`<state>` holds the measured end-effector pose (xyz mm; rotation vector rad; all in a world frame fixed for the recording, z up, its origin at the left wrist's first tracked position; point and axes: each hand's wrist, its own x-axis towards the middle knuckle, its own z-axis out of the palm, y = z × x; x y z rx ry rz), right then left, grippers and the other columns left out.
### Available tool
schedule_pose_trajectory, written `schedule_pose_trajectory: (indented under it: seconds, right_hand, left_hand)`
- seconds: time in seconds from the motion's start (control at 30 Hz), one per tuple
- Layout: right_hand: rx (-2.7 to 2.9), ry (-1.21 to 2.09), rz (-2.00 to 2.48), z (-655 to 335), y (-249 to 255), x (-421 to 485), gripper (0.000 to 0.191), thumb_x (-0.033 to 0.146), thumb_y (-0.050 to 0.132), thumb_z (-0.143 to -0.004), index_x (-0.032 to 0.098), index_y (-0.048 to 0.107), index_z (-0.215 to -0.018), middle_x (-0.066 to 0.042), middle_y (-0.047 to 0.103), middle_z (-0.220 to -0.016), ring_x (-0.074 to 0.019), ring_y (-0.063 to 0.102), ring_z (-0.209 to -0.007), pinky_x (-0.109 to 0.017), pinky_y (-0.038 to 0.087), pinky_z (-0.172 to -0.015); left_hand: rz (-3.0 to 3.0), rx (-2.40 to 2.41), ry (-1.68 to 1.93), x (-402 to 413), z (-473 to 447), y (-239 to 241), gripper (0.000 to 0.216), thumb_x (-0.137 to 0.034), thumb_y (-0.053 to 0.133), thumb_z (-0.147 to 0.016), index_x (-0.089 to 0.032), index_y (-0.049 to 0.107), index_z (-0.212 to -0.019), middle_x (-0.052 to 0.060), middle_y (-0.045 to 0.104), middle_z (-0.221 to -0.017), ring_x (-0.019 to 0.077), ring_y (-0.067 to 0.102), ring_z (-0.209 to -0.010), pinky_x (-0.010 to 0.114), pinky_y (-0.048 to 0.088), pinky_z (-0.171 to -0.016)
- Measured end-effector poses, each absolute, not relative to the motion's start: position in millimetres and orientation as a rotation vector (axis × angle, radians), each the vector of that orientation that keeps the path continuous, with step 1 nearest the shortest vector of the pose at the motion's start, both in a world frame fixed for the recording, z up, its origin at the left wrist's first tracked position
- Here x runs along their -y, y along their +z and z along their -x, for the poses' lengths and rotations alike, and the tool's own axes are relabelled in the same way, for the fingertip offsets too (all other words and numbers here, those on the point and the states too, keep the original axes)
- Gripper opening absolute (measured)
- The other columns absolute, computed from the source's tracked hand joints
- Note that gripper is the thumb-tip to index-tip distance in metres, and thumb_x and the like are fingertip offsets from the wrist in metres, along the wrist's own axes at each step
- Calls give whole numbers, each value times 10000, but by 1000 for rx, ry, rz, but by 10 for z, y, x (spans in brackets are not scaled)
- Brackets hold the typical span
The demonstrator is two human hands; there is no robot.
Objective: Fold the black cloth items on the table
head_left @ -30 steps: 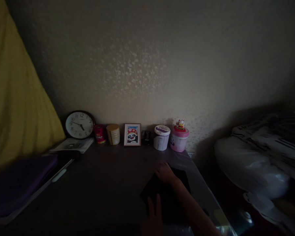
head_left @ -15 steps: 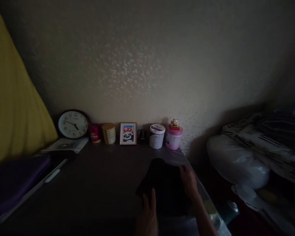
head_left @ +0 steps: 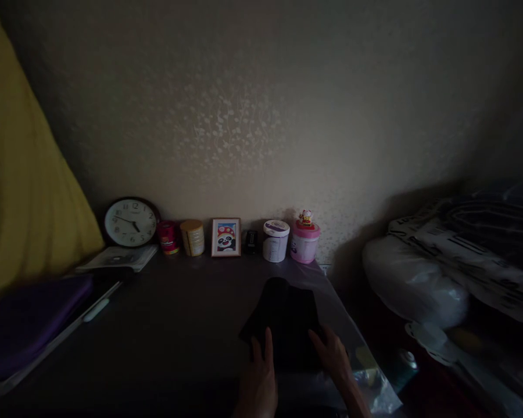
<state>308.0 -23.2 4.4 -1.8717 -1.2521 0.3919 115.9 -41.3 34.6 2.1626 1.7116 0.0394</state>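
A black cloth garment [head_left: 287, 313], its details lost in the dark, lies spread on the dark table in front of me. My left hand [head_left: 261, 371] is at its lower left edge, with the fingers stretched out and apart, touching the cloth. At the lower right edge is my right hand [head_left: 331, 351], its thumb and fingers apart and resting on the cloth's border. Part of the garment's near end fades into shadow between my two hands.
Along the wall stand a clock [head_left: 131, 222], a red can [head_left: 168, 238], a yellow-lidded jar [head_left: 192, 238], a panda picture frame [head_left: 225, 237], a white tub [head_left: 276, 241] and a pink tub [head_left: 305, 247] topped by a figurine. A purple case [head_left: 35, 319] lies left; bagged bedding [head_left: 418, 284] is right.
My right hand has come off the garment's upper right corner and moved down toward me along its right side. My left hand has hardly moved.
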Motion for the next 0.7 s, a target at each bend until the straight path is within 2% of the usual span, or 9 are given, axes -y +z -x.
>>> schedule_pose_trajectory:
  seconds: [0.2,0.37,0.43,0.57,0.7]
  right_hand:
    - [1256,544,1569,-2928,388,122,380,458,571,-664,162,651,-889,-47,674,-755,-223,606,-733,-295,459,-630]
    - [1283,678,1416,-2595,614,-129,396,418,577,-677,138,620,-953,-49,660,-804,-206,583,-754,-292,455,-650]
    - [1297,688,1446,-2461,599,-245,409,399,582,-671,133,613,-980,-60,659,-832,-213,585,-775,-300,457,-665]
    - [1373,663,1571,-2240,495,-433,416,337,581,-677,136,595,-1041,-81,654,-929,-225,589,-879,-304,456,-739]
    - [1503,687,1708,-2116,437,-528,443,271,562,-704,122,547,-1120,-107,632,-1025,-214,583,-955,-288,441,-790]
  left_hand:
    - [-2172,-1744,34,398,-1190,339,717,18,300,-734,-145,3,-1366,256,191,-1406,229,567,-1023,270,456,-771]
    - [-2252,-1866,112,339,-1237,97,762,43,338,-688,-186,77,-1366,226,257,-1396,215,617,-899,256,485,-659]
    - [-2260,-1891,147,314,-1241,-30,718,29,324,-707,-185,136,-1366,222,264,-1395,200,631,-839,272,495,-647]
    - [-2329,-1845,203,266,-1228,-236,563,-30,363,-736,-143,393,-1287,212,317,-1372,263,554,-1039,337,463,-812]
    - [-2383,-1921,203,245,-1232,-263,513,-76,394,-755,-144,433,-1262,186,385,-1342,335,399,-1197,463,361,-941]
